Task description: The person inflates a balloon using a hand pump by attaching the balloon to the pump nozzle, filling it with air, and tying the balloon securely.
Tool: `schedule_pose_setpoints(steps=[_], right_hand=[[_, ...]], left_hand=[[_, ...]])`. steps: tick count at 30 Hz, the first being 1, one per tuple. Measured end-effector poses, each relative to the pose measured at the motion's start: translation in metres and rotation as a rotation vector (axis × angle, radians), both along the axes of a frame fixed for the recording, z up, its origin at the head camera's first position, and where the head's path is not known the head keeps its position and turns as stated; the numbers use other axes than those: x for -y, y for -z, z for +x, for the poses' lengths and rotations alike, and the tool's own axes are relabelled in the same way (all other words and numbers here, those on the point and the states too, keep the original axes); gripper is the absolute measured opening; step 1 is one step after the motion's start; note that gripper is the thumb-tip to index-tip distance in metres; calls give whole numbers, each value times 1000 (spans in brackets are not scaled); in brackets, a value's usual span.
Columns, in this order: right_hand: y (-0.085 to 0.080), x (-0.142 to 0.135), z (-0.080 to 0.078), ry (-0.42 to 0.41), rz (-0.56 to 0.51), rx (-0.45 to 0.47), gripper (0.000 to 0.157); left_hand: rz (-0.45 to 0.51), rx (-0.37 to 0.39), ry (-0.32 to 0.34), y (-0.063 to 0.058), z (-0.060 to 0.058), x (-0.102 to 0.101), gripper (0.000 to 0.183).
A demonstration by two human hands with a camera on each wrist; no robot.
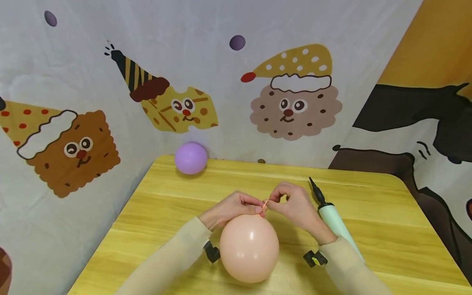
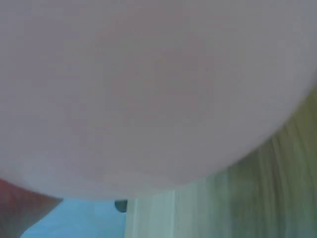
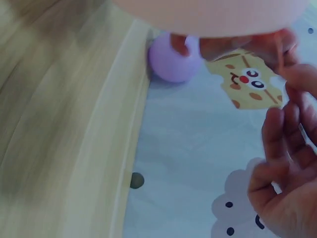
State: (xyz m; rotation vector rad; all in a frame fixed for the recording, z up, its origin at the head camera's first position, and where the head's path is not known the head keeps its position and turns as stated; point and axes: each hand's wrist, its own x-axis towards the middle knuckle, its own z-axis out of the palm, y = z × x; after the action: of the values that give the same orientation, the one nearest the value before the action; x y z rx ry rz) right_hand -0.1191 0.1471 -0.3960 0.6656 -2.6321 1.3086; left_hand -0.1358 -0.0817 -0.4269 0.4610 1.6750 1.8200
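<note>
**Pinching the neck of a peach balloon**

Pinching the thin neck (image 1: 264, 205) of the peach balloon (image 1: 249, 248), both my hands meet just above its top. The balloon is full and round and sits on the table (image 1: 155, 213) close to my body, between my forearms. My left hand (image 1: 232, 209) curls over the top of it, with fingertips closed on the neck from the left. My right hand (image 1: 295, 207) comes in from the right, thumb and forefinger nipping the same stretched bit of rubber, the other fingers loosely bent behind. The two hands are touching or very nearly so at the neck.

From my left wrist the balloon (image 2: 148, 89) fills almost the whole view, blurred, with a strip of table (image 2: 237, 208) below it. From my right wrist I see the balloon's underside (image 3: 213, 15) along the top edge, my right hand's fingers (image 3: 280, 163) bent, and my left hand's fingertips (image 3: 267, 44) beyond.

Just right of my right hand lies a pale green pump (image 1: 333, 217) with a black nozzle, pointing away from me along the table. A purple balloon (image 1: 190, 157) rests at the far left edge of the table, against the backdrop (image 1: 110, 61) printed with cartoon biscuits in party hats.
</note>
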Motion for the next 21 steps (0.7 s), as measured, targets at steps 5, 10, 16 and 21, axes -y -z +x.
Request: schedule_pose_setpoints(steps=[5, 10, 16, 21], right_hand=[[9, 2, -4, -35, -20, -121, 24], [11, 5, -5, -44, -37, -79, 21], [3, 2, -7, -63, -27, 136, 14], [-3, 3, -7, -68, -10, 201, 11]], left_hand=[[136, -28, 67, 3, 1, 2, 20], [237, -78, 116, 4, 1, 2, 29], [288, -131, 192, 0, 0, 2, 45], [258, -206, 147, 0, 0, 0, 50]])
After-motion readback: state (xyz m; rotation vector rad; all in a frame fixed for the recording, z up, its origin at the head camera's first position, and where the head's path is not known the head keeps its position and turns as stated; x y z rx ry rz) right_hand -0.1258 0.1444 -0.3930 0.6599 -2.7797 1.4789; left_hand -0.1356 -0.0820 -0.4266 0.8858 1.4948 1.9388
